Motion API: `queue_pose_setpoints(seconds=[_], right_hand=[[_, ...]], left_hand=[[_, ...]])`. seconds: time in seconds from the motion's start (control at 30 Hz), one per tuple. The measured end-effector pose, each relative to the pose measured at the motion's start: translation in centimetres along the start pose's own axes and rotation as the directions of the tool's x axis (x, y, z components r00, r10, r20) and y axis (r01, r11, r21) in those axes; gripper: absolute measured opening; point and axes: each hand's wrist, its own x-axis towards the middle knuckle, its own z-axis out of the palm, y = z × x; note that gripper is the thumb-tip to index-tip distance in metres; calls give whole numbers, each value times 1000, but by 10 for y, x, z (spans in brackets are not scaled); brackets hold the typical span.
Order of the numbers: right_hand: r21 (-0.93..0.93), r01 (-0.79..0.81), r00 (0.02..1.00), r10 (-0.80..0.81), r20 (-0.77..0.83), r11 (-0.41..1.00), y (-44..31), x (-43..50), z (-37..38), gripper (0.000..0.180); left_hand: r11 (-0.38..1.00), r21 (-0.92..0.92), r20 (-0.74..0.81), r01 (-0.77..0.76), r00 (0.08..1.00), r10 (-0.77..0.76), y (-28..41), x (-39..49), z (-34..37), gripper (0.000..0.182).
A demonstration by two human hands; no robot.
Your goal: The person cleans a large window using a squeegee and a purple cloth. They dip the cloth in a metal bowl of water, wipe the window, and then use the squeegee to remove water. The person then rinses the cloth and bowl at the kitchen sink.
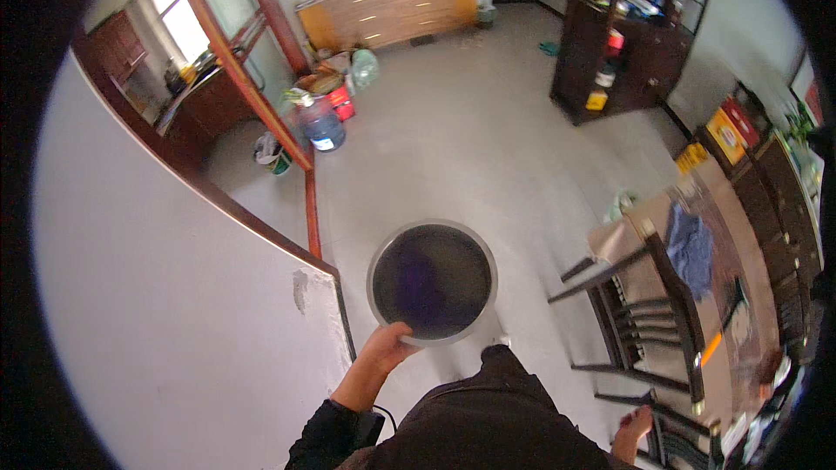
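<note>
Before my body is a round container (431, 281) with a pale rim and a dark inside, seen from above. A bluish-purple tint shows inside it, and its contents cannot be made out. My left hand (390, 347) grips the near left part of the rim, thumb over the edge. Low at the right, my right hand (633, 423) hangs beside my body with loosely bent fingers and nothing visible in it. It appears close to a dark wooden chair (679, 424); whether they touch is unclear.
At left, a white wall (196, 287) ends beside a wood-framed doorway (312, 209). A water jug (321, 123) stands beyond. Right are another chair (673, 313), a covered table (751, 313) with a blue cloth (689, 248), and a dark cabinet (620, 65). A drawer unit (392, 6) stands far ahead.
</note>
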Motion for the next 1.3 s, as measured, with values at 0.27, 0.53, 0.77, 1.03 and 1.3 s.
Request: queue_pose_setpoints(seconds=[0.27, 0.53, 0.77, 1.03, 1.3], right_hand=[[-283, 50, 913, 71, 402, 958, 50, -38, 290, 25], [-459, 295, 647, 179, 741, 838, 41, -194, 681, 29], [-390, 525, 144, 372, 917, 757, 119, -350, 923, 31], [-714, 469, 473, 535, 700, 520, 134, -387, 1054, 28], [-729, 426, 582, 455, 674, 535, 195, -404, 1263, 31]], left_hand=[[994, -107, -90, -28, 996, 18, 124, 94, -18, 34], [889, -409, -272, -208, 957, 99, 260, 203, -16, 29], [866, -416, -433, -277, 898, 79, 405, 326, -43, 27], [891, -356, -333, -282, 929, 161, 620, 455, -64, 19], [837, -405, -396, -369, 895, 203, 793, 609, -66, 21]])
